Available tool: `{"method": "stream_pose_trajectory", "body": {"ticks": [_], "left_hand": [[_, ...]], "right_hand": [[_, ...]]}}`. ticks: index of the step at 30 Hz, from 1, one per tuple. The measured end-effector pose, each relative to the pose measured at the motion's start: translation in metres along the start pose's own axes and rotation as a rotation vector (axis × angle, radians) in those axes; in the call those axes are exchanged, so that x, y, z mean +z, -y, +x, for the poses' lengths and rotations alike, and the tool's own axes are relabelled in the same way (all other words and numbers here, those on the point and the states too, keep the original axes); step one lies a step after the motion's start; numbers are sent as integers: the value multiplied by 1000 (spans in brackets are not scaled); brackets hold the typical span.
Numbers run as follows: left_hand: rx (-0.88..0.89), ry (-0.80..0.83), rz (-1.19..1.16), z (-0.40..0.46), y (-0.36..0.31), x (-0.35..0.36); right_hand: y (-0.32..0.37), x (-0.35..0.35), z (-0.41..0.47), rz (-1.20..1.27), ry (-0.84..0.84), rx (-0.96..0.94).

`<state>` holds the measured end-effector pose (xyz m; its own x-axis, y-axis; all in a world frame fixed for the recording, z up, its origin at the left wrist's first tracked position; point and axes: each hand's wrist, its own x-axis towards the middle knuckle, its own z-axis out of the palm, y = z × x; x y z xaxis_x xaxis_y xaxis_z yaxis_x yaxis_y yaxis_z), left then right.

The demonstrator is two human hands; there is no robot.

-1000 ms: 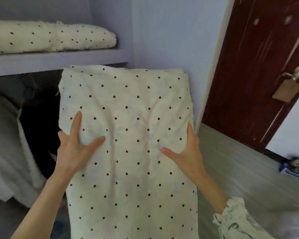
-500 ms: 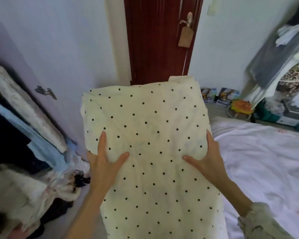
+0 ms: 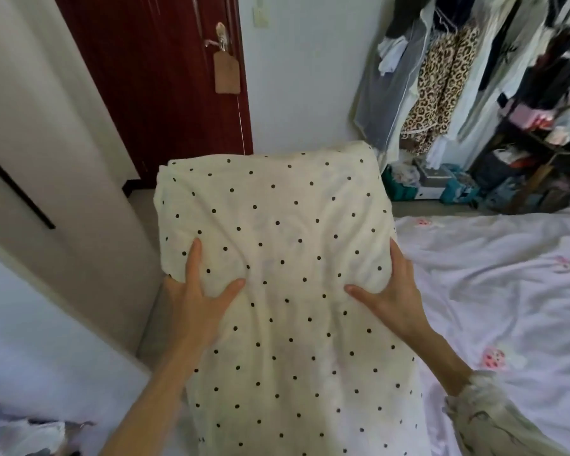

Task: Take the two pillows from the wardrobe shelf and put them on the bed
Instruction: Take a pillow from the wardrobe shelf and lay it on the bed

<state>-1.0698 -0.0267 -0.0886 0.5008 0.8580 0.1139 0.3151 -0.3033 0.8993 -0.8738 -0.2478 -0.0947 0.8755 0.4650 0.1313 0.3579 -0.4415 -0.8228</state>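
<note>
A cream pillow with small black dots (image 3: 287, 245) fills the middle of the head view, held up lengthwise in front of me. My left hand (image 3: 199, 297) grips its left side with the thumb pressed into the fabric. On the pillow's right side my right hand (image 3: 394, 291) grips the same way. The bed (image 3: 507, 291), covered in a pale lilac sheet with pink prints, lies to the right, partly behind the pillow. The wardrobe shelf and the second pillow are out of view.
A dark red door (image 3: 152, 83) with a brown tag on its handle stands shut straight ahead. A white wardrobe panel (image 3: 46, 159) is on the left. A crowded clothes rack (image 3: 474, 77) and boxes on the floor (image 3: 441, 187) stand past the bed's far end.
The view has swung right from the wardrobe shelves, past the door, to the bed. Both hands keep the same hold on the pillow throughout.
</note>
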Motion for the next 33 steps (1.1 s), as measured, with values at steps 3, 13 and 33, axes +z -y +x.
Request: {"method": "stream_pose_trajectory", "body": {"ticks": [3, 13, 33], "left_hand": [[41, -24, 29, 54, -19, 24], [163, -26, 10, 244, -75, 87], [326, 241, -45, 671, -114, 239]], "right_hand": [[3, 0, 59, -5, -25, 3], [28, 15, 248, 29, -106, -59], [60, 104, 591, -23, -375, 97]]}}
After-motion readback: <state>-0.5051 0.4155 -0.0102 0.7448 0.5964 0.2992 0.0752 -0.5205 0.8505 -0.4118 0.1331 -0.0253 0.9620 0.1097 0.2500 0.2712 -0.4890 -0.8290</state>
